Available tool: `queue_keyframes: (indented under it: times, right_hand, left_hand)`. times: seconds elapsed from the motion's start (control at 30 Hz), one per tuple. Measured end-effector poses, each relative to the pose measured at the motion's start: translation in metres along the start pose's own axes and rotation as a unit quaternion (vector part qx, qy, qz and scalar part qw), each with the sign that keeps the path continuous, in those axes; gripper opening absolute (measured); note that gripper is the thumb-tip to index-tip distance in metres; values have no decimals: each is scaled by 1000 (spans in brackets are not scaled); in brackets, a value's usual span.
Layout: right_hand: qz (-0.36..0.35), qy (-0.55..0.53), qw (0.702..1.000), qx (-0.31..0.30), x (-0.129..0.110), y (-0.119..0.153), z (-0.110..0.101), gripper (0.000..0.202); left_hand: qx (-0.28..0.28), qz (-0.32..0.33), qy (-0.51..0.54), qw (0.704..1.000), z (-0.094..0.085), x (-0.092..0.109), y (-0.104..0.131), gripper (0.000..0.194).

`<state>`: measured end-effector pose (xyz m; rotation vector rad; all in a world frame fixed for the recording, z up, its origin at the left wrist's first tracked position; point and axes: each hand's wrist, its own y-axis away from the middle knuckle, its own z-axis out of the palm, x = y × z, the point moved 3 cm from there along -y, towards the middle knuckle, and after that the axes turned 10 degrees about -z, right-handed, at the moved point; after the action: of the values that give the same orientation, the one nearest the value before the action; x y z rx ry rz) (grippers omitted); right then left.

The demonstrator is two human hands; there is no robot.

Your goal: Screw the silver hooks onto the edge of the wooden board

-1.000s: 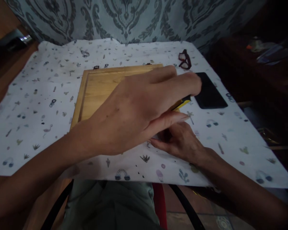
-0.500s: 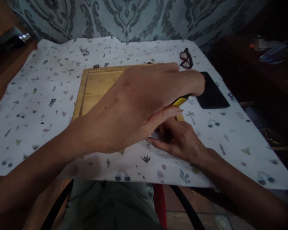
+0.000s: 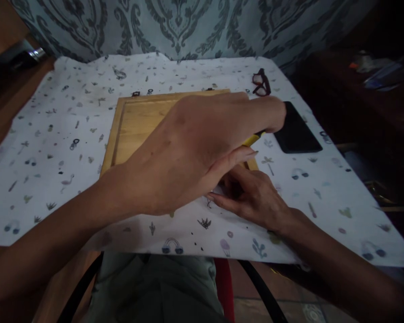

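Note:
My left hand point(image 3: 198, 143) is closed over the near right part of a wooden board point(image 3: 139, 123). Between its thumb and curled fingers shows a short length of a yellow and black handle point(image 3: 253, 139); the rest of that tool is hidden, so its kind does not show. Just below, my right hand point(image 3: 256, 197) has its thumb and fingers bent together, close against the underside of the left hand. A small pale bit peeks out by the right thumb tip, too hidden to name.
The board lies on a white printed tablecloth point(image 3: 205, 237). A black phone-like slab point(image 3: 298, 130) lies right of my left knuckles, with dark red glasses point(image 3: 261, 83) behind it. A patterned grey cloth point(image 3: 178, 27) hangs beyond the table's far edge.
My left hand has shifted very slightly, and a little less of the yellow handle shows. My right hand stays in place.

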<state>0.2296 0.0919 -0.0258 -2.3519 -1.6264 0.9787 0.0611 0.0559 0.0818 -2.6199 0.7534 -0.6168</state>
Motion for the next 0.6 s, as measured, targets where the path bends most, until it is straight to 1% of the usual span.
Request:
queue_keyframes:
  times: [0.1, 0.23, 0.4, 0.6]
  right_hand:
    - [8, 2, 1000, -4, 0, 0, 1, 37]
    - [-3, 12, 1000, 2, -1, -1, 1, 37]
    - [-18, 27, 999, 9, -2, -2, 1, 37]
    - [-15, 32, 999, 13, -3, -3, 0, 35]
  left_hand:
    - [1, 10, 18, 1000, -2, -1, 0, 33]
    - [-10, 11, 33, 999, -2, -2, 0, 36]
    - [-27, -7, 27, 999, 1, -4, 1, 37]
    - [-37, -9, 4, 999, 4, -2, -2, 38]
